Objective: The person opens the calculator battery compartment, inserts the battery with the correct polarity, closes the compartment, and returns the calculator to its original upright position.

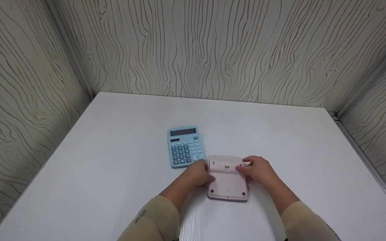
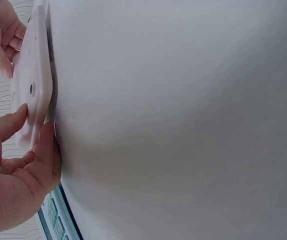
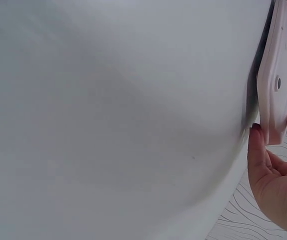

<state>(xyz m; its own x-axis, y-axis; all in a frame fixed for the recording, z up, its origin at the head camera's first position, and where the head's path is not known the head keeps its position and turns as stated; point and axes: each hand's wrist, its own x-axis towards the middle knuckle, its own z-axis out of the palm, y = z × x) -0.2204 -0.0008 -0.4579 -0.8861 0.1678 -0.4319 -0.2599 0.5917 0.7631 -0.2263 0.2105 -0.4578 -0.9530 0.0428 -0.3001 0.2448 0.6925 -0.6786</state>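
A pink calculator (image 1: 227, 184) is held with its back facing up, showing small dark feet at the corners and a little recessed latch. My left hand (image 1: 198, 173) grips its left edge, thumb on the back and fingers underneath. On the opposite edge my right hand (image 1: 258, 170) pinches it the same way, near the upper corner in the head view. Both wrist views show the calculator (image 2: 36, 75) close over the table; its key side is hidden. A blue calculator (image 1: 183, 147) lies face up just beyond my left hand, its lower right corner partly covered by that hand.
The white table (image 1: 129, 134) carries both calculators. Wood-grain patterned panels stand around it, with a back panel (image 1: 196, 50) behind the far edge and others at left and right. A metal rail (image 1: 370, 164) runs along the right side.
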